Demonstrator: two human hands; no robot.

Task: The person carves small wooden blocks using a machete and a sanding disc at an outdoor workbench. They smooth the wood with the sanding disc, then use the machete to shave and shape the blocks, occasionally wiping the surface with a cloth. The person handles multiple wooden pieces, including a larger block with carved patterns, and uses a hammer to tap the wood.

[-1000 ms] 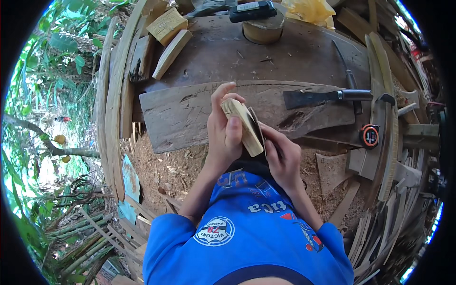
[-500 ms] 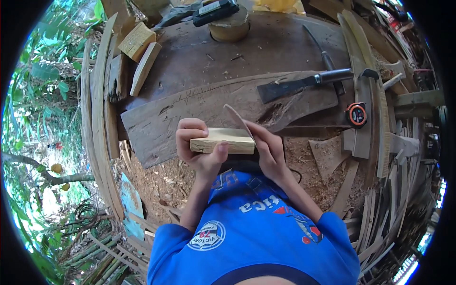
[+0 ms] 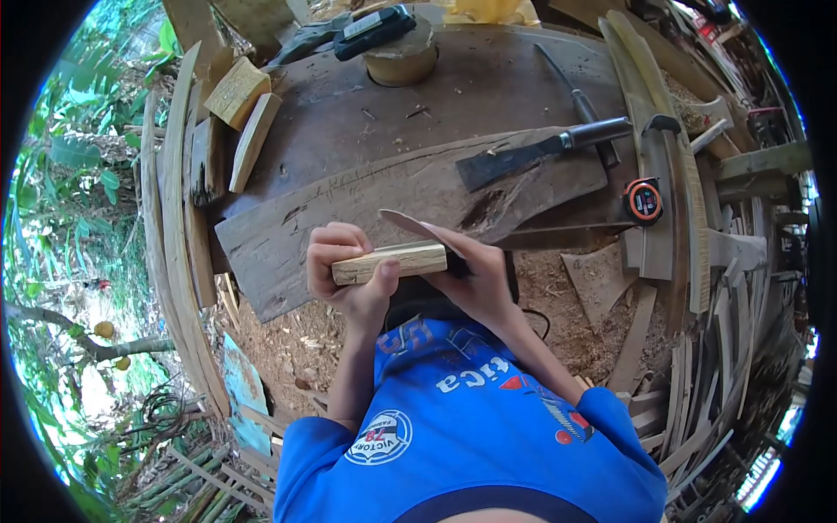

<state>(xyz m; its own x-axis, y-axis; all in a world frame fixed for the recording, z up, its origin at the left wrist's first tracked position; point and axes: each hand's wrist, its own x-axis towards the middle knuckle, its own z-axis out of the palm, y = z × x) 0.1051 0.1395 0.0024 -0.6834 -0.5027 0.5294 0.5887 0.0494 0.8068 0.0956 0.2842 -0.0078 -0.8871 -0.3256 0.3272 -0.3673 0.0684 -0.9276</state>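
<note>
My left hand (image 3: 349, 279) grips a pale, rough-edged wooden block (image 3: 388, 264) lying horizontal, thumb on its near side and fingers curled over the left end. My right hand (image 3: 471, 279) holds a thin, pinkish-brown flat sheet (image 3: 404, 222), tilted along the block's upper right, its fingers partly hidden behind both. Just beyond them is a long weathered plank (image 3: 283, 222) on the dark workbench (image 3: 323, 148). A wide blade tool (image 3: 504, 165) with a metal-capped handle lies on the plank, beside a slimmer handled tool (image 3: 582, 109).
A tape measure (image 3: 643, 202) sits at right. Wood offcuts (image 3: 237, 94) lie back left, a black object (image 3: 370, 33) rests on a round wood piece (image 3: 401, 65), and a yellow bag (image 3: 488, 12) is behind. Shavings (image 3: 275, 349) cover the ground; long strips (image 3: 724, 340) lean at right.
The block has turned from a steep slant to horizontal, then moved slightly left with both hands. The sheet now lies lower over it. Bench items have shifted leftward in view.
</note>
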